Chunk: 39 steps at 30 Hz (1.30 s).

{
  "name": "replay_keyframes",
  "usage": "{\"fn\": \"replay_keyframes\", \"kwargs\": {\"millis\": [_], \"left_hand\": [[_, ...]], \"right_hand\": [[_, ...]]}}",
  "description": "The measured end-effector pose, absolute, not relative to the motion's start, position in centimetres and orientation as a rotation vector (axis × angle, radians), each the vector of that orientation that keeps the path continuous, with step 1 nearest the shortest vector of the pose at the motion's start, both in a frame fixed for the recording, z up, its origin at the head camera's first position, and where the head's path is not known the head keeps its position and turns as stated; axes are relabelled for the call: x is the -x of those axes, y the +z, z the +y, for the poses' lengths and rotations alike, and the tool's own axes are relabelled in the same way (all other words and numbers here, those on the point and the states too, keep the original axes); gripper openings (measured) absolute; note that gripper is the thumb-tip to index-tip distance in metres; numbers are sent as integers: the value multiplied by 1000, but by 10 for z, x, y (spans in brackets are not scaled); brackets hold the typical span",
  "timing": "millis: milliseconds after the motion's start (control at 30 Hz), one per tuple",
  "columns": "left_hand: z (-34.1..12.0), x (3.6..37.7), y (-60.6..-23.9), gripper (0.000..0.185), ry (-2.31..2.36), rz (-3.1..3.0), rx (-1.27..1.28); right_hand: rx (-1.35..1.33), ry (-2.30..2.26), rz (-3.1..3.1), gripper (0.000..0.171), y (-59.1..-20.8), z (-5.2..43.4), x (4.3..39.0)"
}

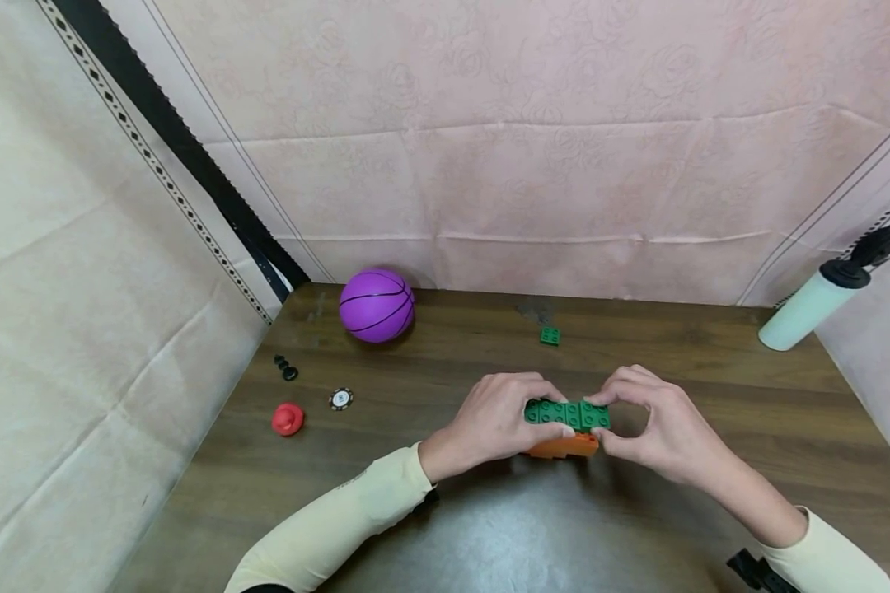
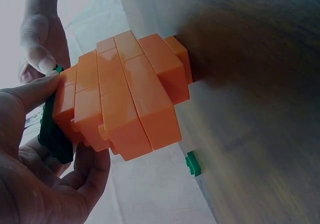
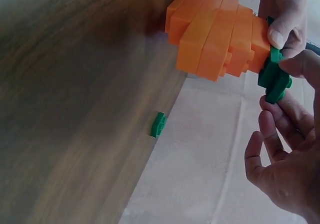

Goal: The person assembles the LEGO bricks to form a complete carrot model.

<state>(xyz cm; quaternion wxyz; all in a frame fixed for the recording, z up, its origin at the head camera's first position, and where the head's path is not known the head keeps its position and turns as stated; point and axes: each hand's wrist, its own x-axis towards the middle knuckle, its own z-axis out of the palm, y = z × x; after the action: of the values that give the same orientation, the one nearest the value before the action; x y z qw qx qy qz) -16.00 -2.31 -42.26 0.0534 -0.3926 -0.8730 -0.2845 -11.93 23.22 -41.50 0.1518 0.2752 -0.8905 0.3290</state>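
An orange toy-brick build (image 2: 122,93), stacked in stepped layers, stands on the wooden table, narrow at its base and wider midway. Green bricks (image 1: 552,412) top it. My left hand (image 1: 493,416) grips the build's upper end from the left, thumb in front and fingers behind. From the other side, my right hand (image 1: 660,424) pinches a green brick (image 3: 275,76) at the right end of the green layer between thumb and fingertips. Part of the green layer is hidden by my fingers. A loose small green brick (image 1: 550,336) lies farther back on the table.
At the back left sits a purple ball (image 1: 377,305). A poker chip (image 1: 341,399), a red hat-shaped piece (image 1: 288,419) and a small black object (image 1: 286,368) lie on the left side. A mint-green bottle (image 1: 804,311) with a black top is at the back right edge.
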Motion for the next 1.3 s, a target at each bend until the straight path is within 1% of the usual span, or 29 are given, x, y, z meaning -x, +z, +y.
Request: {"fn": "replay_keyframes", "kwargs": {"millis": [233, 667, 1100, 1167, 1300], "left_hand": [[-23, 160, -422, 29, -843, -2647, 1202], [-24, 161, -424, 28, -910, -2628, 1206], [-23, 160, -426, 31, -977, -2667, 1241], [-24, 161, -425, 36, -988, -2676, 1242], [-27, 162, -422, 57, -992, -2712, 1217]], "right_hand": [[-803, 823, -2542, 43, -417, 232, 120], [-807, 873, -2579, 41, -414, 228, 124], [-791, 742, -2623, 39, -417, 229, 118], [-777, 747, -2636, 40, -418, 229, 118], [-774, 758, -2631, 42, -420, 227, 118]]}}
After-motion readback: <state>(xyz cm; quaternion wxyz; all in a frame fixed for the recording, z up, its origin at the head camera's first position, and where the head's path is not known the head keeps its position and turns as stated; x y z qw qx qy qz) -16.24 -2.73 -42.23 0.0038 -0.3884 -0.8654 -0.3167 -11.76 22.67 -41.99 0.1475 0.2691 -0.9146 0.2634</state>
